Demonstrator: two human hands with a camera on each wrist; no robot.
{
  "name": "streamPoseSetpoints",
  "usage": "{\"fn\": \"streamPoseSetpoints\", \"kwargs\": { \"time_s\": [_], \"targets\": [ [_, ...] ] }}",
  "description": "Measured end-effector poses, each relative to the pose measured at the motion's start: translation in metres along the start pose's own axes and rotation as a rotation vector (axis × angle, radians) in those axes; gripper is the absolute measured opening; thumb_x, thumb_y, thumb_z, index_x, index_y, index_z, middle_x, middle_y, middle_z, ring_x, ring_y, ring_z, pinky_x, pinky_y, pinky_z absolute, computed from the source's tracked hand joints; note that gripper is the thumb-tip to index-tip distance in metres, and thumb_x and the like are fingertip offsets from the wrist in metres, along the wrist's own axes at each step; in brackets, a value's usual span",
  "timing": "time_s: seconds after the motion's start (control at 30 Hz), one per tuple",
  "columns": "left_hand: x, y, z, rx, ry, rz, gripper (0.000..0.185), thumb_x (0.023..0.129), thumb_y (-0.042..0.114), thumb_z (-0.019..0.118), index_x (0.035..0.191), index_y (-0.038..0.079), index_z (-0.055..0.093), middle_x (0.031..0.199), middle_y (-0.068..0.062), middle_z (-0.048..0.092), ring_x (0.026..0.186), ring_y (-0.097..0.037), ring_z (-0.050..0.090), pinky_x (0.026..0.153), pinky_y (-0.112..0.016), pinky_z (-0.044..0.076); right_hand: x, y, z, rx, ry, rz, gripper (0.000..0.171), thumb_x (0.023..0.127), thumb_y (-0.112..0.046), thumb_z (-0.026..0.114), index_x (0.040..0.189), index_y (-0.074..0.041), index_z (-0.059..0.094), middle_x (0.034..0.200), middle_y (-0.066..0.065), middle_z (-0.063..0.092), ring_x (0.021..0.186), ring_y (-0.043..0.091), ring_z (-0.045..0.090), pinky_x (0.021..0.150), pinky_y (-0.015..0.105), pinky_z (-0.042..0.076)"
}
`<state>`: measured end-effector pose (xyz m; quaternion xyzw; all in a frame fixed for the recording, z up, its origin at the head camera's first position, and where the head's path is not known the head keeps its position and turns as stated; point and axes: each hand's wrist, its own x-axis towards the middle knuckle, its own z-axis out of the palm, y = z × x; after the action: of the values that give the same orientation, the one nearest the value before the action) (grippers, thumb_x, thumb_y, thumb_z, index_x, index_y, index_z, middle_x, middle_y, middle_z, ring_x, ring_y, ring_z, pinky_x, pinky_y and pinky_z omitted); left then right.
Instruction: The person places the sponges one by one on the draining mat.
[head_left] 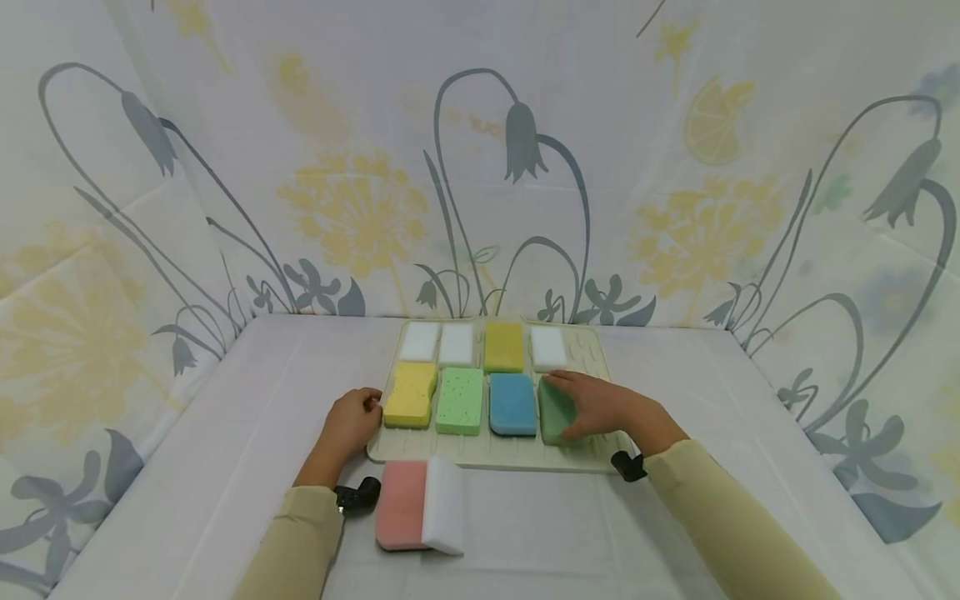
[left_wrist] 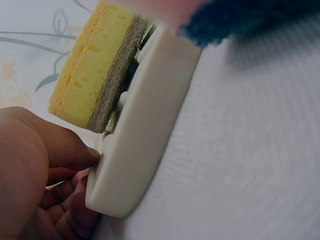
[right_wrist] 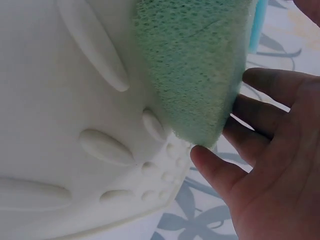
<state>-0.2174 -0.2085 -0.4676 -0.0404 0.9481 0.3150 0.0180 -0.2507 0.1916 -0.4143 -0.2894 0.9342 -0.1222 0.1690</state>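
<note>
An ivory ridged drainer tray lies on the table, bearing sponges in two rows. With thumb and fingers, my left hand pinches the tray's left edge, close to a yellow notched sponge; the left wrist view shows that sponge's brown scouring layer. At the front row's right end, my right hand holds a green sponge, fingertips against its edges. The right wrist view shows the sponge's porous face above the tray's ridges. Beside it sit a blue sponge and a speckled light green one.
White sponges and a mustard-yellow sponge fill the back row. In front of the tray, a pink sponge lies beside a tilted white sponge. A flower-printed cloth hangs behind the white-covered table.
</note>
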Motion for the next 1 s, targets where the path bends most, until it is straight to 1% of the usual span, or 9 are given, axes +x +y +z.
{"fn": "streamPoseSetpoints", "kwargs": {
  "time_s": [0.23,0.47,0.7,0.87,1.0],
  "targets": [
    [0.000,0.001,-0.001,-0.002,0.003,0.017,0.040,0.093,0.014,0.048,0.127,-0.004,0.059,0.107,-0.015,0.065,0.089,-0.024,0.057,0.079,-0.042,0.047,0.002,-0.002,-0.002,0.002,-0.026,0.013,0.099,0.074,-0.044,0.077,0.153,-0.006,0.028,0.158,0.017,0.026,0.142,0.037,0.031,0.109,0.053,0.035],
    [-0.001,0.001,0.000,0.004,0.003,0.010,0.039,0.094,0.014,0.048,0.127,-0.003,0.059,0.106,-0.015,0.064,0.089,-0.024,0.058,0.079,-0.042,0.047,0.001,-0.002,-0.002,0.005,-0.036,0.024,0.102,0.074,-0.047,0.078,0.154,-0.009,0.027,0.159,0.016,0.023,0.143,0.037,0.029,0.109,0.054,0.035],
    [-0.002,-0.001,0.001,0.007,-0.001,0.006,0.040,0.093,0.014,0.048,0.127,-0.003,0.059,0.107,-0.015,0.064,0.091,-0.025,0.058,0.080,-0.043,0.048,-0.005,-0.004,-0.001,0.035,-0.013,0.024,0.105,0.071,-0.047,0.081,0.154,-0.011,0.027,0.159,0.015,0.022,0.144,0.037,0.026,0.109,0.056,0.034],
    [-0.002,-0.001,0.001,0.009,0.002,0.009,0.040,0.093,0.014,0.048,0.127,-0.004,0.059,0.108,-0.016,0.064,0.092,-0.026,0.058,0.081,-0.043,0.048,-0.008,-0.008,-0.002,0.022,0.013,0.007,0.106,0.070,-0.047,0.082,0.154,-0.010,0.027,0.158,0.018,0.023,0.144,0.039,0.025,0.109,0.057,0.033],
    [-0.002,0.001,0.000,0.008,-0.004,0.005,0.040,0.094,0.014,0.047,0.128,-0.004,0.059,0.107,-0.016,0.064,0.092,-0.025,0.057,0.081,-0.043,0.047,-0.010,-0.012,-0.002,0.006,0.021,0.001,0.106,0.071,-0.048,0.082,0.154,-0.011,0.028,0.158,0.017,0.024,0.145,0.039,0.024,0.110,0.056,0.033]
  ]
}}
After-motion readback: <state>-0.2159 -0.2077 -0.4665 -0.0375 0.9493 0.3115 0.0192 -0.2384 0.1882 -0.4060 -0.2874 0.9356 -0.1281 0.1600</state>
